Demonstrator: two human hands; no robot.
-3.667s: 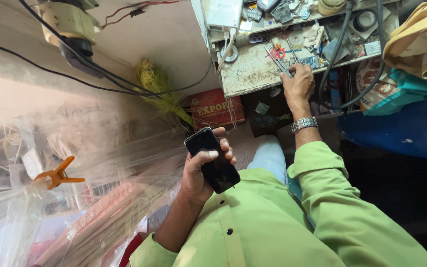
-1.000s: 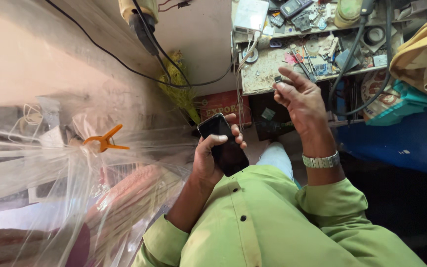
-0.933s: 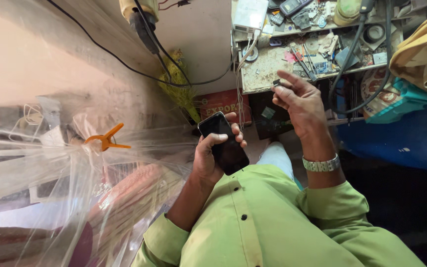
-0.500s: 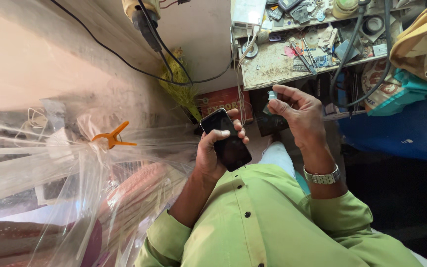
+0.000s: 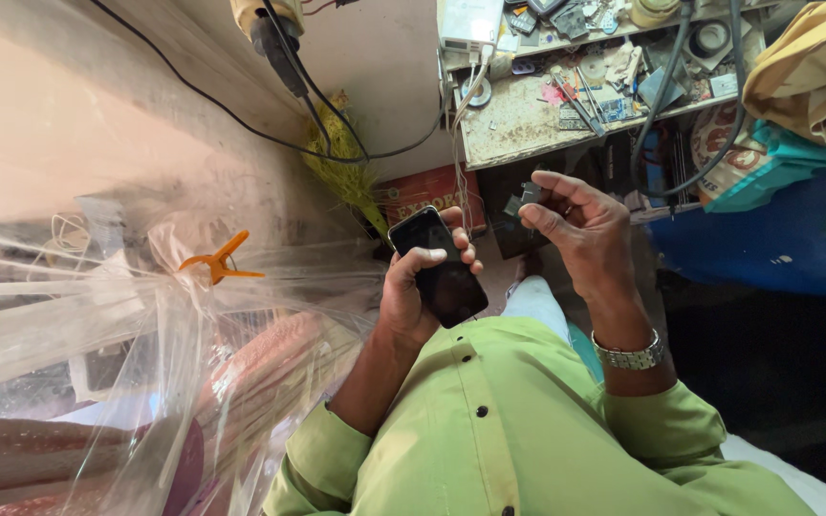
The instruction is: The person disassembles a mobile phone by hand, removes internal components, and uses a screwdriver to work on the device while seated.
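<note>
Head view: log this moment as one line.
left hand: grips black phone | right hand: pinches small grey part | behind: cluttered workbench

A black smartphone [image 5: 440, 268] with a dark, unlit screen sits at centre frame, tilted, its top end toward the upper left, gripped around its lower part. A small dark grey part [image 5: 526, 197], shape unclear, is pinched just to its upper right.

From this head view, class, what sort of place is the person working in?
Probably a small phone or electronics repair stall. A cluttered workbench carries hand tools and small parts, cables hang over it, and the left hand holds a dark phone while the right hand pinches a small component.
</note>
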